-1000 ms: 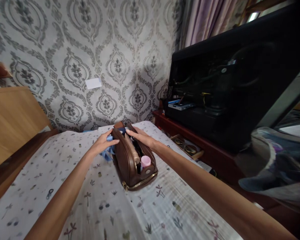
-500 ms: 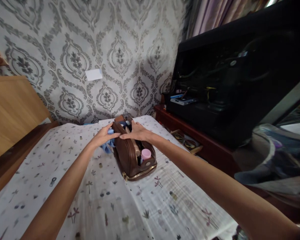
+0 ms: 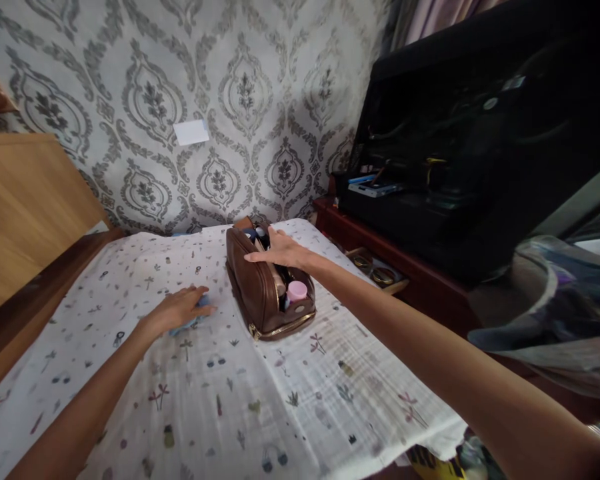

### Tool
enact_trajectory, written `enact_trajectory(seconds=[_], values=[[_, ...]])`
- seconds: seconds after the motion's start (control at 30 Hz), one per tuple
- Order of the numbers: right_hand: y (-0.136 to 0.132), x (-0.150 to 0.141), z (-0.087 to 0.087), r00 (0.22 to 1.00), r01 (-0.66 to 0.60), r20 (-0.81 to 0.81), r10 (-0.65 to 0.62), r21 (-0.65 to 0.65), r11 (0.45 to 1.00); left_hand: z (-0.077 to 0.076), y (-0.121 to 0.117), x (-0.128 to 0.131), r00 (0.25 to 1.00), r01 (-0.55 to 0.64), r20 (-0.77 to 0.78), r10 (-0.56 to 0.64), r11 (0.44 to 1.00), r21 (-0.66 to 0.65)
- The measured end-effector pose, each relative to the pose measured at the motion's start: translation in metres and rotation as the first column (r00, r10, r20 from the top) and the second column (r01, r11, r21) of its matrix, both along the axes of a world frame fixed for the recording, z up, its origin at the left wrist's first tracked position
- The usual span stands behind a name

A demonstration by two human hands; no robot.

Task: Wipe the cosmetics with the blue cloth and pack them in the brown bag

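Observation:
A brown cosmetic bag (image 3: pixel 253 283) stands on the cloth-covered surface with its top unzipped. A pink-lidded container (image 3: pixel 297 291) and other items, partly hidden, show inside it. My right hand (image 3: pixel 283 250) spans the bag's opening, thumb across the left panel and fingers at the far right edge, holding it. To the left of the bag, my left hand (image 3: pixel 180 310) is low over the patterned cloth with a crumpled light-blue cloth (image 3: pixel 187 325) in its grasp. Most of that blue cloth is covered by the hand.
Beneath the bag lies a white printed cloth (image 3: pixel 220 407). On the right are a large black screen (image 3: pixel 460 153) and an open drawer (image 3: pixel 393 287) with round items. A wooden panel (image 3: pixel 35 207) borders the left side; a patterned wall is behind.
My left hand has moved left and toward me, away from the bag, taking the blue cloth along. My right hand stays on the bag. The view has shifted slightly.

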State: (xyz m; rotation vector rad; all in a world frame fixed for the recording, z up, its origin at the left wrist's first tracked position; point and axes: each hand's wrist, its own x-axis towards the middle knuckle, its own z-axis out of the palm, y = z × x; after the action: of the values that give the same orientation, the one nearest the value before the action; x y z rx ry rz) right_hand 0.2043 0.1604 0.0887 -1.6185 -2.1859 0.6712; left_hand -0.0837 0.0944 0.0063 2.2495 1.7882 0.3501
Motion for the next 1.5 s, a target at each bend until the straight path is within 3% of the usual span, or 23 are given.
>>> enact_trajectory(seconds=[0.1,0.2,0.27,0.37,0.47,0.63,0.97,1.03,1.13,1.3,1.5], values=[[0.001,0.000,0.000,1.000,-0.001,-0.006,0.001,0.004,1.000,0.021,-0.022,0.031,0.997,0.078,-0.018,-0.076,0.973,0.219],[0.003,0.001,-0.003,1.000,-0.006,-0.014,0.006,0.015,1.000,0.046,-0.038,0.087,0.961,0.223,0.075,-0.267,0.906,0.361],[0.004,0.000,-0.004,1.000,0.005,0.001,-0.005,0.014,1.000,0.056,-0.043,0.122,0.944,0.243,0.088,-0.319,0.847,0.473],[0.007,-0.001,-0.005,0.999,0.034,0.033,-0.034,-0.003,0.999,0.060,-0.041,0.157,0.922,0.298,0.063,-0.383,0.802,0.517],[0.009,-0.002,-0.006,0.998,0.049,0.045,-0.048,-0.006,0.999,0.059,-0.032,0.171,0.927,0.334,-0.016,-0.374,0.809,0.483],[0.011,-0.004,-0.007,0.998,0.049,0.037,-0.049,0.000,0.999,0.067,-0.024,0.172,0.926,0.342,0.017,-0.377,0.858,0.382],[0.010,-0.005,-0.008,0.997,0.070,0.019,-0.070,-0.006,0.998,0.070,-0.027,0.175,0.925,0.365,-0.043,-0.379,0.848,0.383],[0.010,-0.005,-0.008,0.997,0.073,0.011,-0.073,-0.005,0.997,0.074,-0.031,0.174,0.930,0.336,0.010,-0.367,0.864,0.375],[0.010,-0.003,-0.009,0.998,0.063,-0.001,-0.063,0.006,0.998,0.085,-0.034,0.165,0.921,0.259,0.213,-0.326,0.922,0.288],[0.009,-0.001,-0.009,0.999,0.031,-0.014,-0.031,0.013,0.999,0.105,-0.012,0.137,0.781,0.135,0.596,-0.184,0.983,0.127],[0.004,0.000,-0.005,0.999,0.033,-0.037,-0.033,0.008,0.999,0.121,0.033,0.126,0.589,-0.044,0.807,0.042,0.999,-0.019]])
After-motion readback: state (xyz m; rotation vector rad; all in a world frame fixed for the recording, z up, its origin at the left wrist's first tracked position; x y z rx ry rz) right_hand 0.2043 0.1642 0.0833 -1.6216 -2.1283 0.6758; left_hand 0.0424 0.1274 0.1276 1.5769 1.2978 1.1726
